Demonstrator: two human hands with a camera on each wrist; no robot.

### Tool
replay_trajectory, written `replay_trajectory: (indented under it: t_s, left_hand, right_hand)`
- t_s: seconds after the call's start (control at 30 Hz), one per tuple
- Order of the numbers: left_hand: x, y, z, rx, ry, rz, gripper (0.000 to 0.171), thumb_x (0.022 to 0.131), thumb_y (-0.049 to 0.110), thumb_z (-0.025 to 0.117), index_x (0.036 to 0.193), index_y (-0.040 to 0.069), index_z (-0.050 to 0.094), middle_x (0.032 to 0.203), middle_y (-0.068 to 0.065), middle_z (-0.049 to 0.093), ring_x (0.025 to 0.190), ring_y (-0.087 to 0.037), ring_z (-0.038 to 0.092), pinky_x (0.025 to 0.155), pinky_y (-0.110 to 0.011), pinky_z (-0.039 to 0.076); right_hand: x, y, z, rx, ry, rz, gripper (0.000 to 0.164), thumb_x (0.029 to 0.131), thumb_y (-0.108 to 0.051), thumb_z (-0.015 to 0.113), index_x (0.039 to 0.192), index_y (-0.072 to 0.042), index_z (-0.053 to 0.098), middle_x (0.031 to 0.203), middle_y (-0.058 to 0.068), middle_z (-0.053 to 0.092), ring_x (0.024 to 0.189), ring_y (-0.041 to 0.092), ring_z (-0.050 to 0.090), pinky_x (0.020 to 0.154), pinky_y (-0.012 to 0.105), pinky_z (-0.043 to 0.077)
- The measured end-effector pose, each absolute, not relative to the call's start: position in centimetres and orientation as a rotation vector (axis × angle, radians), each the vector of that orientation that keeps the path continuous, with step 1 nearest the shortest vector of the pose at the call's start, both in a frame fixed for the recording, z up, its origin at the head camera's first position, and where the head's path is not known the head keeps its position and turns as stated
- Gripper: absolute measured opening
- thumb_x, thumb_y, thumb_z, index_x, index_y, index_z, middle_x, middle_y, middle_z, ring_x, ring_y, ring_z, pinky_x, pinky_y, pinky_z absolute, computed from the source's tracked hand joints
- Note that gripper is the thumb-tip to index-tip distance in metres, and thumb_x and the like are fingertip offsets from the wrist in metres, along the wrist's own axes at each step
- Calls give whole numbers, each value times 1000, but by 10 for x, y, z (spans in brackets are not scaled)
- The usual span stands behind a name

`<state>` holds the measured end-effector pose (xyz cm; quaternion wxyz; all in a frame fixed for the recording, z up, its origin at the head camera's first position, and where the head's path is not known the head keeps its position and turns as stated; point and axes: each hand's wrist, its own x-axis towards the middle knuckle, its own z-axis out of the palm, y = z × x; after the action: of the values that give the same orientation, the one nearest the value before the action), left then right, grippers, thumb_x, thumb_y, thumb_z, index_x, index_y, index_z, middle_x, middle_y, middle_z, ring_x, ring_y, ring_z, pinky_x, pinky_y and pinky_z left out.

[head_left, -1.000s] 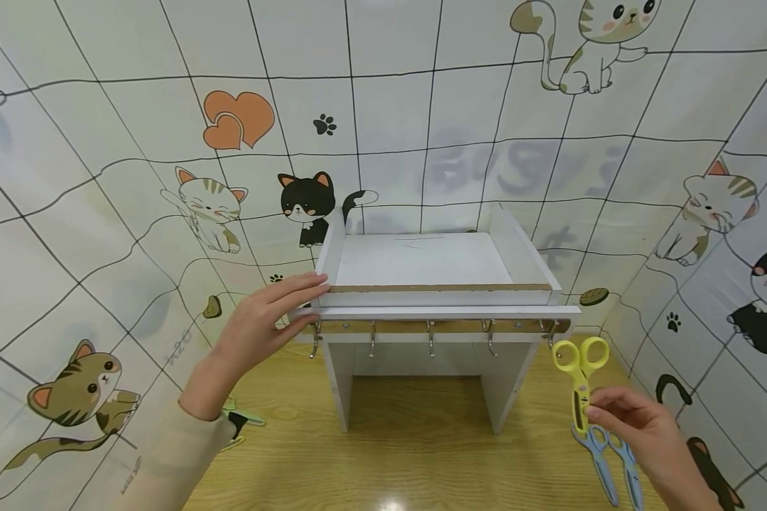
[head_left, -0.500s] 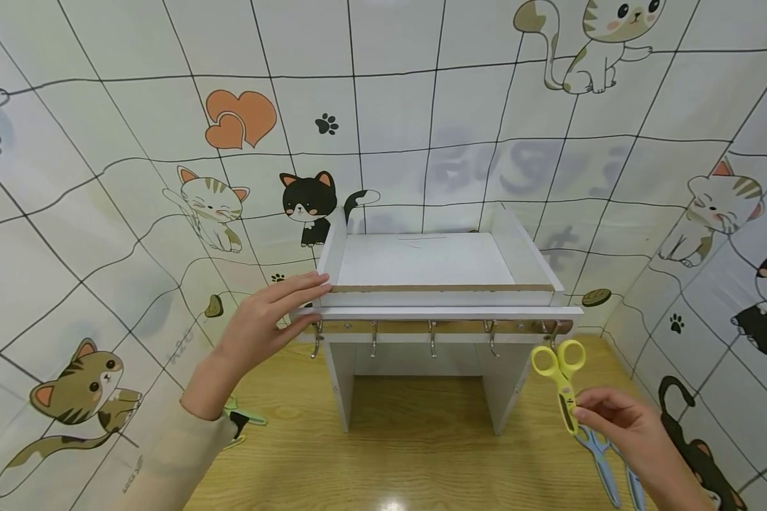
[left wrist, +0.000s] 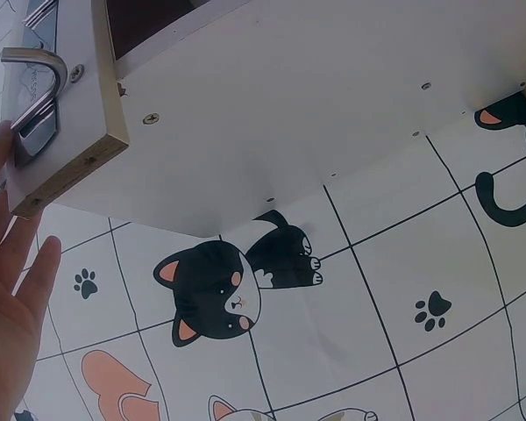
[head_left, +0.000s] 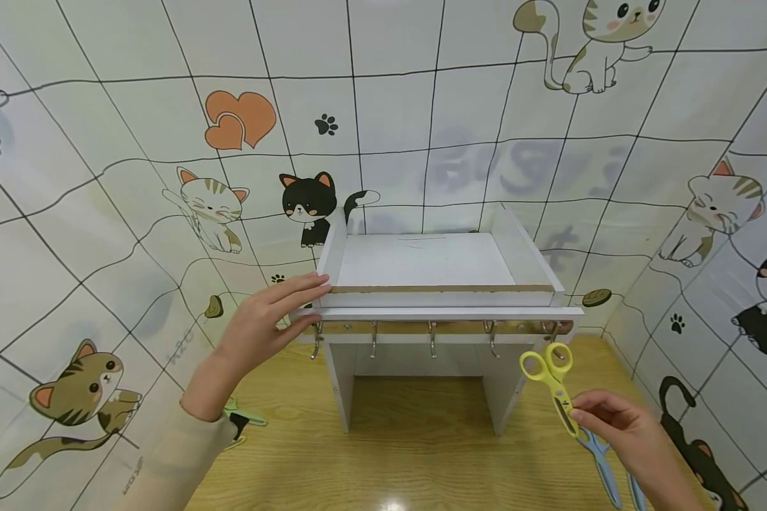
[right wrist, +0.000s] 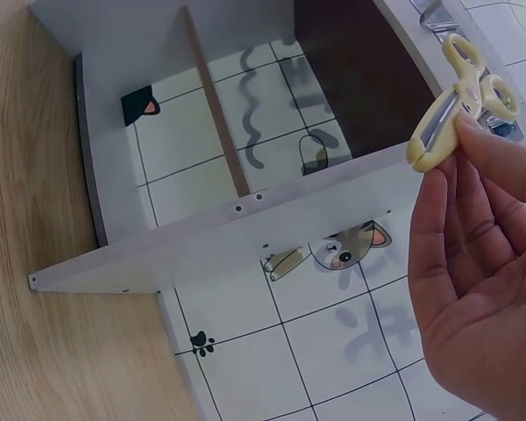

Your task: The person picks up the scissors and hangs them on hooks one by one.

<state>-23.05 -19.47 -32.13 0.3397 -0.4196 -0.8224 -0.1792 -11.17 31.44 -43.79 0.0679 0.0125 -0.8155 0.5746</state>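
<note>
In the head view a white shelf unit stands at the middle, with a row of metal hooks along its front. My left hand rests on the unit's left front corner, fingers straight, thumb lower, near the leftmost hook. My right hand pinches small yellow scissors by the blade end between thumb and fingers, finger loops up. The loops are just below the rightmost hook in this view. In the right wrist view the scissors overlap the front board.
Blue scissors lie on the wooden table at the right, partly behind my right hand. A green-handled object lies at the left, partly covered by my sleeve. Cat-printed sheeting surrounds the table.
My right hand has tilted the yellow scissors leftward, bringing their loops left toward the rightmost hook. The blue scissors are now more covered by the hand. My left hand stays put.
</note>
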Motion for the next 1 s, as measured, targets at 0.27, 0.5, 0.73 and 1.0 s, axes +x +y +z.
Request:
replay_trajectory:
  t_s: [0.27, 0.5, 0.73, 1.0]
  left_hand:
    - [-231, -194, -321, -1090, -2144, -455, 57, 80, 9, 82, 134, 17, 65, 138, -4, 64, 123, -24, 63, 89, -33, 56]
    - [-229, -193, -322, -1085, -2149, -463, 56, 81, 9, 82, 134, 17, 65, 138, -4, 64, 123, -24, 64, 88, -32, 56]
    - [-229, -193, -322, -1080, -2152, -463, 57, 80, 10, 83, 134, 17, 65, 139, -4, 64, 125, -23, 62, 89, -32, 55]
    - [-229, -193, -321, -1095, -2138, -475, 58, 79, 8, 83, 134, 15, 65, 138, -5, 64, 125, -24, 63, 82, -29, 56]
  right_hand:
    - [-115, 317, -447, -30, -2467, 1706, 19, 95, -9, 66, 111, 1, 68, 92, -11, 72, 80, 8, 66, 66, 22, 55]
    - [-116, 316, -454, -50, -2395, 1734, 18, 94, -7, 67, 110, 2, 69, 91, -13, 72, 78, 6, 66, 63, 22, 54]
    - [-117, 315, -457, -93, -2406, 1657, 20, 94, -9, 68, 112, 0, 70, 95, -21, 71, 83, -1, 68, 68, 17, 57]
    - [-119, 326, -467, -204, -2484, 1539, 32, 96, -22, 68, 123, -4, 67, 102, -35, 65, 89, -12, 63, 70, 12, 55]
